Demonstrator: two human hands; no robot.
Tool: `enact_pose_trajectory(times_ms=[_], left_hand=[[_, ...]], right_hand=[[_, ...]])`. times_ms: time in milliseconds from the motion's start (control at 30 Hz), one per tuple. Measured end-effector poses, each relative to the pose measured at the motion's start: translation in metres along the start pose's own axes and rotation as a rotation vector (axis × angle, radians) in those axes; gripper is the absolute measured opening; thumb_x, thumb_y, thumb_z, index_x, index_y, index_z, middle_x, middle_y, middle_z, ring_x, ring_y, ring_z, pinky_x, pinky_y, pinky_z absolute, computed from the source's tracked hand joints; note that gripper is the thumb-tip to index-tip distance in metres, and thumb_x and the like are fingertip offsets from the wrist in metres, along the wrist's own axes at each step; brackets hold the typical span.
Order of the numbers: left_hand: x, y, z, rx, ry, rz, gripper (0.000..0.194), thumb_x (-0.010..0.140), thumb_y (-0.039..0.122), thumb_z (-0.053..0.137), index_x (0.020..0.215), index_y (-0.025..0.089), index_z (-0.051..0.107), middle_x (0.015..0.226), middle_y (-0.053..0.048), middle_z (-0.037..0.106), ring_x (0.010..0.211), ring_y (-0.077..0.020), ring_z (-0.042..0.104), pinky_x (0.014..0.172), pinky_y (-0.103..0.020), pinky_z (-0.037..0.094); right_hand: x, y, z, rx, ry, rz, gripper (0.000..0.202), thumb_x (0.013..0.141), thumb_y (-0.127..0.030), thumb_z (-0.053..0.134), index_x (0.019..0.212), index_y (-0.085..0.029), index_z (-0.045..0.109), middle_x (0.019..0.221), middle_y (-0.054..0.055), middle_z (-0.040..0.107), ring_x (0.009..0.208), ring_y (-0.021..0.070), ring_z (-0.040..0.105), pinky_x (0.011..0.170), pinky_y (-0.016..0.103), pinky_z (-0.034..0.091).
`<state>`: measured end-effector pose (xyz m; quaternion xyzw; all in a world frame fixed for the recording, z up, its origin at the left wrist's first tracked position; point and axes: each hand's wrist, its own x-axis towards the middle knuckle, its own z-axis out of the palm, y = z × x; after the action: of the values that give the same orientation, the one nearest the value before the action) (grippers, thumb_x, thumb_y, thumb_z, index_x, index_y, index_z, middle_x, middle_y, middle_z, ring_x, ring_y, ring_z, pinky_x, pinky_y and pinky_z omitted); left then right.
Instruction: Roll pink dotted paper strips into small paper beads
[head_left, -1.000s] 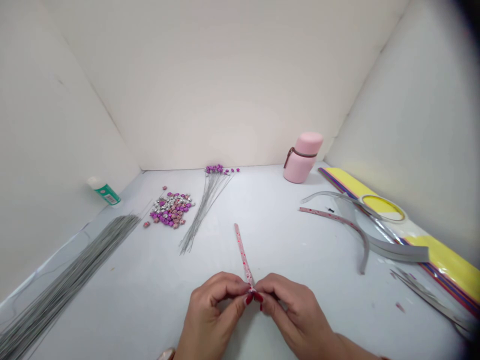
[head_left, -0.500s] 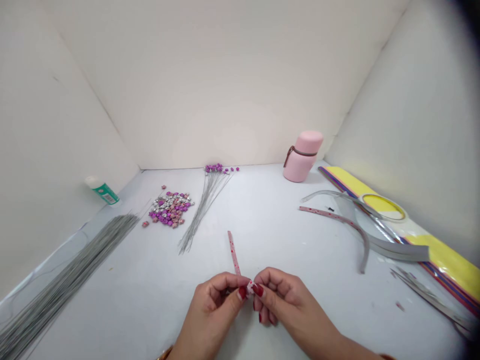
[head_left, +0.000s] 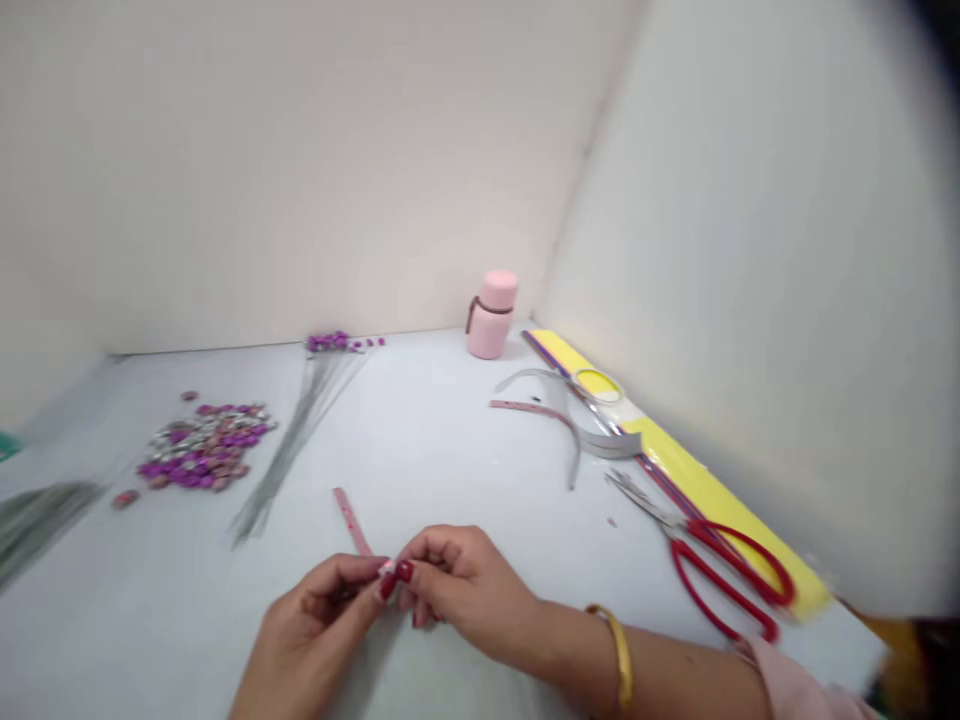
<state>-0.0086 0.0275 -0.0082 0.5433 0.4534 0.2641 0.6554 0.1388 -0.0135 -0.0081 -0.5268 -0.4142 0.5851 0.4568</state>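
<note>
A narrow pink paper strip with red marks (head_left: 349,520) sticks up from between my hands, its folded end pinched at the fingertips. My left hand (head_left: 322,610) grips that folded end between thumb and index finger. Pressed against the same small fold is the thumb of my right hand (head_left: 457,590), fingers curled in; the fold itself is mostly covered and blurred. To the left lies a pile of small folded paper stars (head_left: 206,445) in purple, silver and pink. Behind it, several wire stems (head_left: 292,430) carry purple stars (head_left: 328,342) at their far ends.
Red-handled scissors (head_left: 697,540) lie at the right beside long yellow-topped paper sheets (head_left: 667,450). Loose grey strips (head_left: 611,445), a pink strip (head_left: 540,410) and a tape ring (head_left: 598,384) are nearby. A pink flask (head_left: 492,315) stands at the back; a wire bundle (head_left: 45,520) lies far left.
The view has swung to the right, so everything sits further left and the whole scissors show. Both hands still pinch the strip's folded end, with fingertips closer together.
</note>
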Motion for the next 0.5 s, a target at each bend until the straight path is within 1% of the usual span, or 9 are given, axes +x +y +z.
enact_pose_trajectory(times_ms=[67, 100, 167, 233, 300, 333, 400, 467, 500], left_hand=[[0.0, -0.003, -0.003, -0.007, 0.016, -0.058, 0.026, 0.064, 0.035, 0.068, 0.081, 0.017, 0.063, 0.075, -0.001, 0.07, 0.07, -0.0167, 0.062, 0.06, -0.019, 0.048], [0.001, -0.005, -0.004, -0.017, 0.045, -0.073, 0.028, 0.061, 0.035, 0.071, 0.081, 0.018, 0.063, 0.073, -0.001, 0.069, 0.069, -0.0167, 0.062, 0.058, -0.019, 0.048], [0.001, -0.008, -0.005, -0.038, 0.085, -0.089, 0.03, 0.057, 0.035, 0.073, 0.079, 0.018, 0.064, 0.07, 0.0, 0.069, 0.068, -0.0167, 0.061, 0.056, -0.018, 0.048], [0.0, -0.009, -0.003, -0.066, 0.094, -0.11, 0.03, 0.054, 0.034, 0.075, 0.076, 0.018, 0.064, 0.07, 0.0, 0.069, 0.066, -0.016, 0.061, 0.055, -0.018, 0.048], [-0.003, -0.008, 0.002, -0.108, 0.085, -0.13, 0.027, 0.054, 0.034, 0.075, 0.072, 0.017, 0.064, 0.066, 0.0, 0.067, 0.061, -0.0145, 0.059, 0.053, -0.018, 0.047], [-0.005, -0.007, 0.005, -0.137, 0.079, -0.131, 0.026, 0.054, 0.034, 0.075, 0.07, 0.017, 0.064, 0.063, 0.0, 0.066, 0.057, -0.0135, 0.058, 0.052, -0.018, 0.046], [-0.01, -0.004, 0.011, -0.193, 0.054, -0.128, 0.024, 0.056, 0.035, 0.074, 0.067, 0.016, 0.064, 0.056, 0.001, 0.063, 0.053, -0.0131, 0.056, 0.049, -0.019, 0.044], [-0.014, -0.001, 0.016, -0.255, 0.004, -0.145, 0.023, 0.058, 0.035, 0.072, 0.065, 0.015, 0.064, 0.054, 0.0, 0.062, 0.05, -0.0134, 0.056, 0.049, -0.021, 0.043], [-0.015, 0.0, 0.018, -0.293, -0.006, -0.151, 0.022, 0.058, 0.034, 0.072, 0.065, 0.014, 0.063, 0.055, -0.001, 0.062, 0.05, -0.0136, 0.056, 0.05, -0.022, 0.043]], right_hand=[[-0.011, -0.004, -0.002, -0.157, 0.073, -0.095, 0.017, 0.08, -0.027, 0.05, 0.082, -0.015, 0.062, 0.063, -0.001, 0.055, 0.053, 0.0081, 0.05, 0.052, 0.02, 0.041], [-0.018, -0.006, -0.003, -0.241, 0.112, -0.138, 0.017, 0.081, -0.025, 0.049, 0.085, -0.016, 0.062, 0.064, -0.001, 0.055, 0.056, 0.0091, 0.051, 0.054, 0.02, 0.042], [-0.033, -0.008, -0.007, -0.365, 0.183, -0.19, 0.017, 0.082, -0.024, 0.048, 0.09, -0.017, 0.061, 0.065, -0.001, 0.056, 0.06, 0.0103, 0.052, 0.057, 0.021, 0.042], [-0.045, -0.007, -0.01, -0.42, 0.251, -0.206, 0.016, 0.082, -0.024, 0.048, 0.09, -0.017, 0.06, 0.066, -0.001, 0.057, 0.059, 0.0104, 0.051, 0.057, 0.021, 0.042], [-0.051, -0.005, -0.014, -0.438, 0.302, -0.222, 0.015, 0.082, -0.024, 0.049, 0.091, -0.017, 0.059, 0.073, 0.001, 0.059, 0.061, 0.0106, 0.052, 0.056, 0.02, 0.042], [-0.051, -0.005, -0.014, -0.446, 0.31, -0.239, 0.015, 0.082, -0.024, 0.049, 0.092, -0.017, 0.058, 0.078, 0.002, 0.059, 0.064, 0.0113, 0.052, 0.056, 0.02, 0.042], [-0.048, -0.007, -0.013, -0.46, 0.278, -0.3, 0.016, 0.083, -0.024, 0.048, 0.093, -0.018, 0.059, 0.088, 0.005, 0.059, 0.075, 0.0137, 0.054, 0.063, 0.022, 0.043], [-0.042, -0.009, -0.009, -0.445, 0.206, -0.344, 0.019, 0.086, -0.025, 0.044, 0.094, -0.018, 0.06, 0.091, 0.005, 0.06, 0.085, 0.0157, 0.054, 0.075, 0.026, 0.042], [-0.039, -0.01, -0.006, -0.412, 0.157, -0.334, 0.021, 0.087, -0.026, 0.042, 0.094, -0.019, 0.061, 0.09, 0.005, 0.061, 0.087, 0.0161, 0.054, 0.078, 0.028, 0.041]])
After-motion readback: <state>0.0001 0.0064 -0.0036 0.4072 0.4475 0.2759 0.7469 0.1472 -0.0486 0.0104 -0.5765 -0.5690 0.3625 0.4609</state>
